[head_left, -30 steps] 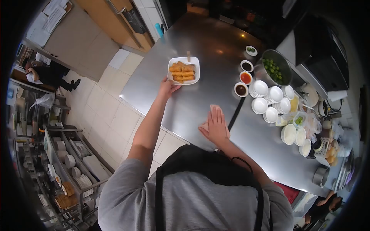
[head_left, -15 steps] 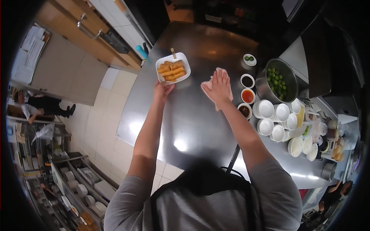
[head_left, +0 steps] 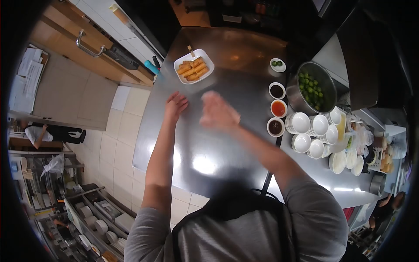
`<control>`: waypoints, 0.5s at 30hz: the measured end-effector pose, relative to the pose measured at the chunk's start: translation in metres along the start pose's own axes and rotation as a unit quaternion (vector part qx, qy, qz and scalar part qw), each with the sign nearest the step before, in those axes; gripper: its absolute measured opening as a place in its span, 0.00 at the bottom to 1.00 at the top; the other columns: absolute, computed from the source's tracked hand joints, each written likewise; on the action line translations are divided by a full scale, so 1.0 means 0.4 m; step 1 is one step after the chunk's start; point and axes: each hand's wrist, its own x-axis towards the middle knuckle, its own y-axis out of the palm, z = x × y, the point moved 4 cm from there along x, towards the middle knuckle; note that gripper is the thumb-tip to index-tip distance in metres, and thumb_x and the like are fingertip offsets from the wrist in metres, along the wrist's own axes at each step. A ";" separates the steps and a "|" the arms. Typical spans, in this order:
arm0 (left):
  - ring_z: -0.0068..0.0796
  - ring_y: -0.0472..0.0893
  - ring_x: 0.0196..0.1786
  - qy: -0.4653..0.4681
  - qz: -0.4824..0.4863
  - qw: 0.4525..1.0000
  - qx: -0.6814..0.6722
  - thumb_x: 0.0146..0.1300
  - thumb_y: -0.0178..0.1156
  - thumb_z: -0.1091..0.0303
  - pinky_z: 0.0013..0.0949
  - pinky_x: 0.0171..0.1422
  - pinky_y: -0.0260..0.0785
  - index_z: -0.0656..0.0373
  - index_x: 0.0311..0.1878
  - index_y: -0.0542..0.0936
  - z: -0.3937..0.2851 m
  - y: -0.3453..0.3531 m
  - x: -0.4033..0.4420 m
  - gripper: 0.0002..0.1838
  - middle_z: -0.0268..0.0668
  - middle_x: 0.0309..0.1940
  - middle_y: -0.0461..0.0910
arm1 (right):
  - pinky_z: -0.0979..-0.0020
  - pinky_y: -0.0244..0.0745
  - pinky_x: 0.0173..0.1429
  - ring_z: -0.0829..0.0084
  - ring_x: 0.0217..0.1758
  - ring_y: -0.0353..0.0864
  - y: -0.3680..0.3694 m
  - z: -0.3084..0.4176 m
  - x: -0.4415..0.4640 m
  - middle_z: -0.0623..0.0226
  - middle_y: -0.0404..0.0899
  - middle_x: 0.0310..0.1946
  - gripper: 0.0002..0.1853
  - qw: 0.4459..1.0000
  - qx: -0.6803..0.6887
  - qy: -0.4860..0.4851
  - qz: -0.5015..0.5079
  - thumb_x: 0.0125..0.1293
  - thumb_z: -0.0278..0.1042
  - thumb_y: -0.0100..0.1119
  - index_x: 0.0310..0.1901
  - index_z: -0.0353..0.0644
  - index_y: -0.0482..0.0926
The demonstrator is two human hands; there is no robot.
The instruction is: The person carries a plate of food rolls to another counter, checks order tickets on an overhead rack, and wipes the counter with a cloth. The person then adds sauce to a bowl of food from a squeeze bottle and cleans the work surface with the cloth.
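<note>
A steel worktop (head_left: 231, 153) carries a white dish (head_left: 210, 65) of rolls (head_left: 192, 70) near its far-left corner. Short of it, the left hand (head_left: 176, 105) reaches along the left edge, fingers loosely parted; the blurred right hand (head_left: 221, 114) angles leftward with a pale cloth (head_left: 208, 118), grip unclear.

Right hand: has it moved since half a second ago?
Yes: the right hand has moved leftward in the view, away from the bowl of orange-red sauce.

A steel table (head_left: 244, 174), glare (head_left: 204, 165) on its near part, fills the middle. Left of it lies pale tiled floor (head_left: 118, 153); far left are a wooden door (head_left: 65, 26) with a metal handle (head_left: 79, 42), a grey panel (head_left: 78, 91) and a white wall (head_left: 96, 17). A rack (head_left: 87, 192) stands near left.
</note>
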 end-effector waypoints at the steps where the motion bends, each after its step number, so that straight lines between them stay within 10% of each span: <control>1: 0.35 0.77 0.44 0.002 -0.004 1.000 -0.001 0.63 0.49 0.67 0.36 0.48 0.73 0.58 0.61 0.60 0.008 -0.024 -0.021 0.23 0.44 0.47 0.73 | 0.61 0.46 0.69 0.57 0.63 0.55 0.051 0.088 -0.073 0.54 0.66 0.52 0.28 1.000 0.001 -0.004 0.001 0.50 0.52 0.50 0.44 0.33 0.70; 3: 0.33 0.77 0.44 0.010 -0.020 0.999 0.027 0.63 0.50 0.64 0.34 0.47 0.72 0.58 0.58 0.66 0.017 -0.074 -0.068 0.20 0.42 0.47 0.74 | 0.61 0.48 0.69 0.57 0.61 0.63 0.166 0.292 -0.243 0.50 0.72 0.48 0.26 0.956 -0.151 -0.232 0.092 0.55 0.47 0.43 0.42 0.27 0.73; 5: 0.32 0.77 0.44 0.025 -0.012 0.998 0.050 0.63 0.51 0.63 0.34 0.47 0.72 0.59 0.56 0.67 0.025 -0.117 -0.148 0.19 0.41 0.46 0.75 | 0.63 0.49 0.69 0.58 0.62 0.62 0.192 0.404 -0.387 0.52 0.72 0.50 0.21 0.929 -0.024 -0.369 -0.012 0.56 0.41 0.44 0.40 0.30 0.74; 8: 0.25 0.77 0.40 0.048 -0.027 0.992 0.117 0.64 0.51 0.67 0.30 0.44 0.71 0.62 0.50 0.73 0.060 -0.201 -0.386 0.14 0.37 0.39 0.78 | 0.64 0.54 0.67 0.61 0.61 0.64 0.218 0.375 -0.325 0.56 0.72 0.50 0.18 0.938 0.178 -0.122 0.272 0.56 0.38 0.46 0.41 0.32 0.75; 9: 0.26 0.77 0.41 0.060 -0.022 0.990 0.126 0.65 0.52 0.66 0.29 0.45 0.71 0.63 0.49 0.74 0.085 -0.240 -0.447 0.13 0.38 0.40 0.78 | 0.63 0.59 0.64 0.63 0.60 0.66 0.192 0.309 -0.280 0.57 0.72 0.50 0.17 0.928 -0.072 -0.342 0.128 0.56 0.35 0.47 0.45 0.36 0.75; 10: 0.26 0.77 0.41 0.071 -0.024 0.987 0.143 0.65 0.52 0.65 0.29 0.45 0.71 0.65 0.48 0.74 0.113 -0.285 -0.509 0.14 0.38 0.40 0.78 | 0.65 0.60 0.63 0.65 0.58 0.67 0.145 0.232 -0.233 0.59 0.73 0.49 0.15 0.935 -0.206 -0.282 0.061 0.57 0.32 0.44 0.43 0.38 0.75; 11: 0.26 0.78 0.40 0.065 -0.058 0.986 0.140 0.65 0.52 0.65 0.28 0.44 0.71 0.67 0.47 0.74 0.119 -0.307 -0.594 0.15 0.39 0.39 0.78 | 0.68 0.59 0.63 0.65 0.57 0.66 -0.031 0.217 -0.135 0.61 0.71 0.48 0.13 0.993 -0.044 0.007 0.112 0.60 0.32 0.41 0.43 0.40 0.74; 12: 0.26 0.78 0.38 0.055 -0.094 0.981 0.159 0.64 0.52 0.65 0.28 0.43 0.72 0.67 0.47 0.74 0.137 -0.342 -0.671 0.14 0.39 0.38 0.78 | 0.68 0.58 0.63 0.65 0.56 0.66 -0.060 0.089 -0.114 0.63 0.69 0.49 0.14 0.982 0.162 0.030 -0.087 0.62 0.34 0.38 0.45 0.41 0.70; 15: 0.27 0.79 0.38 -0.007 -0.216 0.975 0.054 0.64 0.52 0.62 0.28 0.42 0.72 0.65 0.45 0.74 0.302 -0.481 -0.851 0.15 0.39 0.38 0.79 | 0.60 0.47 0.68 0.67 0.66 0.53 -0.087 -0.187 -0.003 0.61 0.57 0.62 0.26 0.911 -0.342 0.164 -0.161 0.66 0.43 0.29 0.61 0.37 0.59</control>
